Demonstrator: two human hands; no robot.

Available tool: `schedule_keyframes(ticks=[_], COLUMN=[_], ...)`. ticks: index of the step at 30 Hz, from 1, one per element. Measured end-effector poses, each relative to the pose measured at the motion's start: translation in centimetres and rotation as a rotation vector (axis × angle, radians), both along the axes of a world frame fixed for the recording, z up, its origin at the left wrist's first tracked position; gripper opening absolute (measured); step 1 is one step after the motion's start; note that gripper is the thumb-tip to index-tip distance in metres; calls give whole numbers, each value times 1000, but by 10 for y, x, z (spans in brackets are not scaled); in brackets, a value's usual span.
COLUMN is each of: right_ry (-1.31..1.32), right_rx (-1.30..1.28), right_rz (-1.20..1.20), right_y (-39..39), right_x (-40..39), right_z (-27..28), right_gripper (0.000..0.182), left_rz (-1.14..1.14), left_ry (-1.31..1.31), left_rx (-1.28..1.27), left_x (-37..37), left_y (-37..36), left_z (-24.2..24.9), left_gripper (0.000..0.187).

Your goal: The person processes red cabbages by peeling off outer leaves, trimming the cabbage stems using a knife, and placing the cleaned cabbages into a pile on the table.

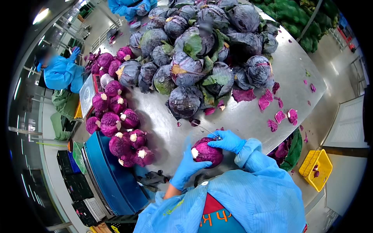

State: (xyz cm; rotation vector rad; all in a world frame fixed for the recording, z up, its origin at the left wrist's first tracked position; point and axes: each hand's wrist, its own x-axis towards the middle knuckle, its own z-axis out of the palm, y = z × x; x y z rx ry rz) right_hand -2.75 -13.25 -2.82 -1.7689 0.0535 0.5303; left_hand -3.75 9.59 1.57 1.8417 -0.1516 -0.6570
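Observation:
A peeled red cabbage [208, 152] with a white cut stem rests just above the metal table's near edge, between my hands. My left hand [188, 167], in a blue glove, holds its left side, thumb across the front and fingers blurred. Gloved in blue as well, my right hand [228, 142] grips a thin-bladed knife [206, 130], the blade pointing up and left over the cabbage. Fingers of that hand also touch the cabbage's upper right side. The knife's handle is hidden in the glove.
Unpeeled cabbages [186, 70] are heaped across the metal table [293, 73]. Peeled red cabbages [118, 120] lie at the left, above a blue bin [112, 174]. Purple leaf scraps [268, 99] lie right. A yellow basket [316, 169] stands on the floor. A co-worker [62, 72] is at left.

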Motion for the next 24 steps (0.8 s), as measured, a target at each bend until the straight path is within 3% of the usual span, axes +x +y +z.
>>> schedule_keyframes(ticks=[2, 3, 5, 7, 8, 11, 13, 14, 16, 17, 19, 21, 24], right_ry=[30, 45, -47, -127, -229, -216, -192, -191, -90, 83, 171, -548, -5], right_rx=[-9, -13, -351, -677, -641, -622, -841, -928, -1080, -1147, -1088, -783, -145], right_rz=[-31, -39, 52, 112, 16, -344, -395, -427, -538, -613, -777, -937, -716], right_y=[1, 3, 8, 15, 14, -3, -31, -52, -102, -120, -131, -140, -54], right_x=[-7, -8, -9, -6, -11, -21, -34, -45, -70, -74, -86, -100, -73], right_z=[2, 7, 24, 33, 18, -8, -23, -32, -45, -32, 13, -38, 36], right_gripper=[47, 46, 37, 35, 32, 32, 30, 30, 33, 38, 50, 46, 40], left_rz=[196, 300, 513, 530, 521, 502, 582, 552, 484, 449, 478, 521, 550], left_ry=[503, 576, 713, 634, 662, 783, 882, 934, 1059, 1112, 1068, 1010, 879], left_rx=[-319, -354, -421, -476, -527, -717, -875, -923, -1217, -1372, -1460, -1436, -1276], left_x=[-15, -19, -26, -28, -25, -26, -34, -35, -34, -35, -37, -32, -28], left_y=[1, -4, -21, -22, -22, -10, 5, 8, 5, 2, -3, -10, -17], left_z=[-6, -6, -4, -29, -27, -21, -24, -21, -22, -23, -31, -27, -23], left_gripper=[90, 82, 65, 75, 74, 75, 75, 86, 90, 92, 97, 97, 97])
